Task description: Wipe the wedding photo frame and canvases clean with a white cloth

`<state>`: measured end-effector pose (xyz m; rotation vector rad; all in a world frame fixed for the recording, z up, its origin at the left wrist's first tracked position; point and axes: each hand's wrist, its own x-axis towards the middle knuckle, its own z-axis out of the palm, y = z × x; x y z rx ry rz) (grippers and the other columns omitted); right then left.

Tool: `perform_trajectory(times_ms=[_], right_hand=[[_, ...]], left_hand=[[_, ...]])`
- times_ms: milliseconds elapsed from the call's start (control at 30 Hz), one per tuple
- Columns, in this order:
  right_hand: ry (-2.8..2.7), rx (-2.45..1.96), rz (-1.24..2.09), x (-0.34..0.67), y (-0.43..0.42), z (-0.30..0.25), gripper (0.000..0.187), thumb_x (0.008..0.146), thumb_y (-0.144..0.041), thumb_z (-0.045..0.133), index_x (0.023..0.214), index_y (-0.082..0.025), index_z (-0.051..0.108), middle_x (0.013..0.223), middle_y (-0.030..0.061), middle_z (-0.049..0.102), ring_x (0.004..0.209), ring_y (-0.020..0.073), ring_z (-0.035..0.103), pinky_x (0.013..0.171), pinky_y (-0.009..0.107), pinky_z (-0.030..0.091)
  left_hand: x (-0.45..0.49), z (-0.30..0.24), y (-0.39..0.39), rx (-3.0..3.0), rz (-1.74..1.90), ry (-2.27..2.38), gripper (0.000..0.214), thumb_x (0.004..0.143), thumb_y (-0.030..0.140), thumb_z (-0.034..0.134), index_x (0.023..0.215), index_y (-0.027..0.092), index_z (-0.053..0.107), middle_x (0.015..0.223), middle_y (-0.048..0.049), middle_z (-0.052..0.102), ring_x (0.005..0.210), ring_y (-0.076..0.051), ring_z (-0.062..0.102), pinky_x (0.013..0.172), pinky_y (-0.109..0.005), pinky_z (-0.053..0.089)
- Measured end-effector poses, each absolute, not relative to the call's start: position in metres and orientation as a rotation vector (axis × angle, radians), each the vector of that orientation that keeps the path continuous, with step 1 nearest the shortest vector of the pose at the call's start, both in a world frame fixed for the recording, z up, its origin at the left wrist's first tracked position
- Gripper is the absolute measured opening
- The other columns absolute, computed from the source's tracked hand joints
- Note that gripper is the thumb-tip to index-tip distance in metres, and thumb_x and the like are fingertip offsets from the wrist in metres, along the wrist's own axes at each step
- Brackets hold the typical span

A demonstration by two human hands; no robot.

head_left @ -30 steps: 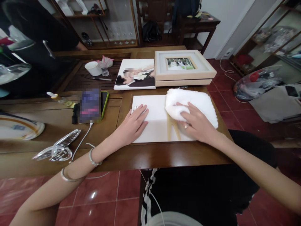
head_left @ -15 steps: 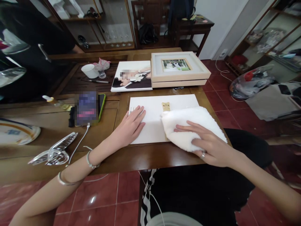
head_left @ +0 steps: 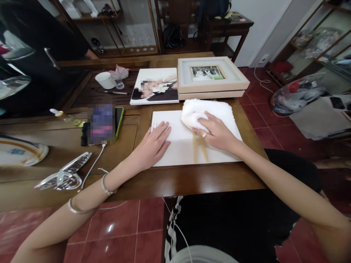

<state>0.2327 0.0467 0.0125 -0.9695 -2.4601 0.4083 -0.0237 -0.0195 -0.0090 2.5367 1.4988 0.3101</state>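
Observation:
A white photo panel [head_left: 178,153] lies face down on the wooden table, its tan stand legs [head_left: 195,148] showing on the back. My left hand [head_left: 157,146] rests flat on the panel's left side, fingers stretched out. In my right hand [head_left: 215,133] is a bunched white fluffy cloth [head_left: 216,107], pressed on the panel's upper right part. The cloth covers the top of the stand and hangs past the panel's far edge.
Behind the panel are a wedding photo panel [head_left: 159,89] and stacked wooden picture frames [head_left: 211,87]. To the left lie phones [head_left: 102,124], a dropper bottle [head_left: 67,117], a silver winged ornament [head_left: 67,173] and a white cable [head_left: 94,164]. A white cup [head_left: 105,80] stands farther back.
My right hand has moved the cloth away from me and to the left across the panel, uncovering the stand's legs and covering its top. My left hand stays in place.

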Motion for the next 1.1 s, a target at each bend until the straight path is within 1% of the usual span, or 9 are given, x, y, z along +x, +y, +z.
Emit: perform_trajectory(times_ms=[100, 200, 267, 367, 533, 667, 800, 900, 1100], right_hand=[[-2.503, -0.964, 0.327, 0.225, 0.05, 0.01, 0.02, 0.093, -0.024, 0.044, 0.084, -0.019, 0.061, 0.108, 0.0132, 0.068, 0.121, 0.0302, 0.056, 0.111, 0.056, 0.036], [-2.566, -0.872, 0.235, 0.224, 0.035, 0.007, 0.018, 0.086, -0.014, 0.047, 0.09, -0.016, 0.064, 0.128, 0.0189, 0.062, 0.136, 0.0313, 0.045, 0.113, 0.06, 0.032], [-2.623, -0.8, 0.198, 0.225, 0.017, 0.007, 0.02, 0.081, -0.01, 0.049, 0.092, -0.014, 0.065, 0.135, 0.021, 0.058, 0.139, 0.0334, 0.042, 0.114, 0.063, 0.028], [-2.702, -0.714, 0.191, 0.227, -0.014, 0.01, 0.021, 0.079, -0.009, 0.052, 0.092, -0.014, 0.068, 0.14, 0.0211, 0.055, 0.14, 0.0354, 0.04, 0.114, 0.066, 0.025], [-2.776, -0.543, 0.288, 0.227, -0.056, 0.017, 0.013, 0.078, -0.011, 0.058, 0.083, -0.015, 0.07, 0.143, 0.022, 0.053, 0.14, 0.0372, 0.039, 0.115, 0.065, 0.025], [-2.813, -0.402, 0.321, 0.228, -0.061, 0.018, 0.01, 0.077, -0.011, 0.06, 0.078, -0.014, 0.069, 0.142, 0.0221, 0.053, 0.14, 0.0371, 0.038, 0.116, 0.065, 0.022], [-2.825, -0.43, 0.46, 0.229, -0.046, 0.022, 0.011, 0.081, -0.016, 0.062, 0.087, -0.016, 0.07, 0.142, 0.0175, 0.055, 0.14, 0.0304, 0.041, 0.118, 0.059, 0.025], [-2.82, -0.494, 0.457, 0.228, -0.028, 0.025, 0.015, 0.086, -0.016, 0.058, 0.095, -0.017, 0.07, 0.141, 0.0167, 0.056, 0.14, 0.0259, 0.041, 0.118, 0.055, 0.028], [-2.743, -0.695, 0.339, 0.22, 0.021, 0.021, 0.02, 0.087, -0.012, 0.053, 0.101, -0.017, 0.067, 0.136, 0.0181, 0.059, 0.137, 0.0262, 0.046, 0.115, 0.056, 0.032]], left_hand=[[-0.024, -0.01, -0.019, 2.538, 0.319, 1.492, 0.05, 0.103, 0.032, 0.029, 0.147, 0.011, 0.038, 0.157, -0.0187, 0.034, 0.148, -0.031, 0.025, 0.116, -0.057, 0.028], [-0.025, -0.011, -0.02, 2.542, 0.325, 1.492, 0.05, 0.103, 0.032, 0.029, 0.147, 0.011, 0.038, 0.157, -0.0187, 0.034, 0.148, -0.031, 0.025, 0.116, -0.058, 0.028], [-0.025, -0.011, -0.02, 2.548, 0.333, 1.488, 0.05, 0.103, 0.031, 0.029, 0.147, 0.009, 0.038, 0.157, -0.0195, 0.035, 0.148, -0.032, 0.025, 0.116, -0.058, 0.028], [-0.025, -0.012, -0.019, 2.549, 0.342, 1.478, 0.051, 0.103, 0.032, 0.03, 0.146, 0.008, 0.038, 0.156, -0.0206, 0.035, 0.148, -0.033, 0.025, 0.116, -0.059, 0.028], [-0.027, -0.013, -0.018, 2.558, 0.345, 1.448, 0.05, 0.101, 0.027, 0.029, 0.145, 0.008, 0.04, 0.156, -0.0214, 0.034, 0.148, -0.033, 0.025, 0.114, -0.06, 0.029], [-0.031, -0.016, -0.018, 2.576, 0.353, 1.412, 0.053, 0.097, 0.021, 0.032, 0.147, 0.005, 0.036, 0.157, -0.0231, 0.032, 0.148, -0.035, 0.023, 0.114, -0.062, 0.029], [-0.031, -0.016, -0.018, 2.56, 0.368, 1.404, 0.051, 0.097, 0.021, 0.032, 0.146, 0.006, 0.039, 0.156, -0.0233, 0.032, 0.148, -0.035, 0.023, 0.114, -0.061, 0.029], [-0.029, -0.013, -0.018, 2.538, 0.37, 1.407, 0.048, 0.099, 0.023, 0.031, 0.144, 0.01, 0.042, 0.156, -0.0214, 0.034, 0.148, -0.034, 0.024, 0.115, -0.06, 0.029], [-0.025, -0.011, -0.019, 2.522, 0.325, 1.476, 0.05, 0.103, 0.03, 0.029, 0.149, 0.013, 0.036, 0.158, -0.0173, 0.032, 0.149, -0.033, 0.023, 0.116, -0.059, 0.027]])
